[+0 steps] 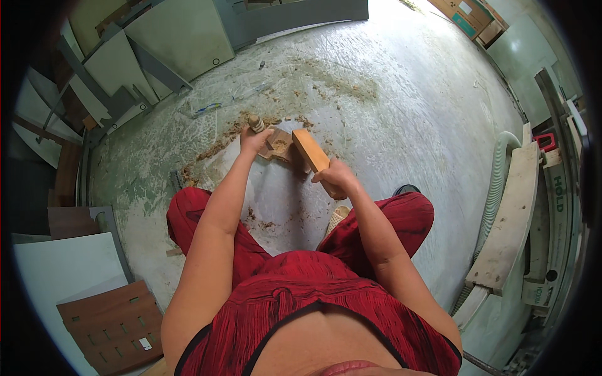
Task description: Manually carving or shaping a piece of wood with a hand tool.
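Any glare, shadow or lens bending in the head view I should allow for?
Head view: glare washes out the floor toward the top; soft shadow lies below the wooden block in frame; the long board at right looks lens-bowed; corners go black.

From the right hand (pixel 337 176), passage over floor (pixel 407 59) is afforded toward one o'clock; three is obstructed by a hose (pixel 495 178).

Large dark capitals (pixel 557 193), legible, run lengthwise down a pale strip (pixel 555 229) at right; smaller greenish lettering (pixel 537 293) near its lower end, too small to read surely. White sticker (pixel 145 343) on brown board (pixel 116 313), lower left: unreadable. White label (pixel 464 7) on carton (pixel 481 24), top right: unreadable.
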Demonstrator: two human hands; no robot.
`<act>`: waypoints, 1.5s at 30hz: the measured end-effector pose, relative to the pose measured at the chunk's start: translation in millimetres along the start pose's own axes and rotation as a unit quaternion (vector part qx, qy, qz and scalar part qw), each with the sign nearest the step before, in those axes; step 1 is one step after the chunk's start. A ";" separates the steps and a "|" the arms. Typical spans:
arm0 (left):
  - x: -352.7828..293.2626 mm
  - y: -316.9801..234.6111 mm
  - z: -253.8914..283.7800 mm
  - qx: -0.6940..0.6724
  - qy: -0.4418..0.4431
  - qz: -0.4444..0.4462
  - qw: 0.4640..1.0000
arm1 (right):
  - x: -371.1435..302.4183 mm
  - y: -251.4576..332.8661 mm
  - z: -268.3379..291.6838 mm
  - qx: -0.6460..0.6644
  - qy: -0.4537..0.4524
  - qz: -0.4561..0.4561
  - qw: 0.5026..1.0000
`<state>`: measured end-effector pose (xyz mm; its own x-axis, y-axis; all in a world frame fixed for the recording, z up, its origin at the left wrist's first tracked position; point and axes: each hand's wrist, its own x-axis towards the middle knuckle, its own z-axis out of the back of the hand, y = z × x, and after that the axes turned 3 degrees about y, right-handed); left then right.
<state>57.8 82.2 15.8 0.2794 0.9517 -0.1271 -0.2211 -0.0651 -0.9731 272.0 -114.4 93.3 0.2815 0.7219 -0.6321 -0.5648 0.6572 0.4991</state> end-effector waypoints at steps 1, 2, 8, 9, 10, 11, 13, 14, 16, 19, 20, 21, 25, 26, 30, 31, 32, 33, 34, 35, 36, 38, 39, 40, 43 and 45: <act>3.0 3.5 -2.7 0.023 0.008 0.014 1.000 | -0.4 0.8 1.2 0.000 0.002 -0.002 1.000; 4.7 7.6 -5.1 0.024 0.009 0.016 1.000 | -0.4 1.3 2.2 0.007 -0.001 0.005 1.000; 8.3 23.6 -23.4 -0.011 0.059 -0.010 0.998 | -5.9 8.6 9.3 0.012 -0.057 0.028 0.998; 7.2 27.2 -24.6 0.034 0.052 -0.037 0.997 | -8.2 13.0 10.8 0.010 -0.064 0.035 0.997; 7.3 30.1 -25.6 0.078 0.044 -0.064 0.994 | -11.7 17.1 12.0 0.009 -0.062 0.036 0.997; 8.8 32.4 -27.2 0.079 0.042 -0.062 0.994 | -16.9 21.5 13.0 0.029 -0.081 0.067 0.994; 7.2 32.6 -32.6 0.073 0.035 -0.065 0.995 | -33.6 34.4 15.1 0.049 -0.097 0.098 0.989; 6.6 31.8 -33.9 0.073 0.033 -0.062 0.995 | -43.1 41.3 15.5 0.102 -0.138 0.186 0.968; 5.4 21.6 -38.1 0.099 0.047 -0.015 0.994 | -53.8 44.2 15.3 0.154 -0.178 0.268 0.934; 7.7 30.8 -35.6 0.072 0.030 -0.068 0.995 | -63.4 52.7 15.4 0.162 -0.180 0.313 0.918; 8.6 39.4 -31.8 0.046 0.009 -0.107 0.993 | -65.8 58.4 17.3 0.072 -0.125 0.242 0.960; -5.9 10.5 -45.3 0.052 0.036 -0.166 0.984 | -61.9 48.9 21.4 -0.016 -0.082 0.140 0.987; -9.2 10.7 -43.6 0.123 0.032 -0.138 0.982 | -61.3 39.8 16.5 0.005 -0.089 0.138 0.986; -4.6 14.1 -42.9 0.122 0.028 -0.137 0.983 | -63.9 38.6 16.0 0.085 -0.123 0.231 0.961; 5.4 40.8 -37.6 0.121 0.033 -0.088 0.988 | -95.5 71.5 19.3 0.304 -0.160 0.384 0.857; 1.9 29.3 -41.4 0.152 0.041 -0.077 0.985 | -92.4 66.0 16.5 0.303 -0.168 0.380 0.858; -2.5 17.6 -45.0 0.183 0.049 -0.066 0.980 | -84.7 56.0 10.2 0.261 -0.184 0.348 0.881; -6.3 12.9 -41.3 0.185 0.047 -0.068 0.979 | -77.6 49.6 3.8 0.219 -0.193 0.321 0.901; -8.9 10.8 -40.7 0.167 0.038 -0.091 0.981 | -68.6 43.1 2.8 0.219 -0.195 0.321 0.900; -11.5 8.9 -41.0 0.149 0.030 -0.114 0.982 | -58.0 37.0 4.5 0.134 -0.126 0.243 0.952; -12.4 10.8 -36.9 0.150 0.025 -0.115 0.982 | -55.2 43.2 7.7 0.045 -0.049 0.165 0.984; -12.3 15.2 -32.1 0.085 0.049 -0.127 0.987 | -65.6 48.5 10.7 -0.016 -0.083 0.157 0.984; -10.7 12.0 -40.7 -0.066 0.077 -0.158 0.982 | -71.6 48.5 10.5 0.067 -0.110 0.230 0.964; -11.3 11.0 -41.2 -0.066 0.077 -0.155 0.983 | -77.5 50.2 11.5 0.150 -0.136 0.300 0.932; 1.4 34.0 -30.9 0.052 0.055 -0.075 0.994 | -101.8 77.5 13.1 0.252 -0.183 0.400 0.862; 7.9 51.9 -31.7 0.071 0.043 -0.090 0.992 | -84.6 60.6 0.1 0.237 -0.176 0.369 0.881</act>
<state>78.1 76.8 -41.8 0.4037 0.9145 0.0253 -0.2880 0.1533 -0.9453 214.1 -135.5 177.1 0.2437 0.9582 0.1501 -0.3316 -0.0632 0.9413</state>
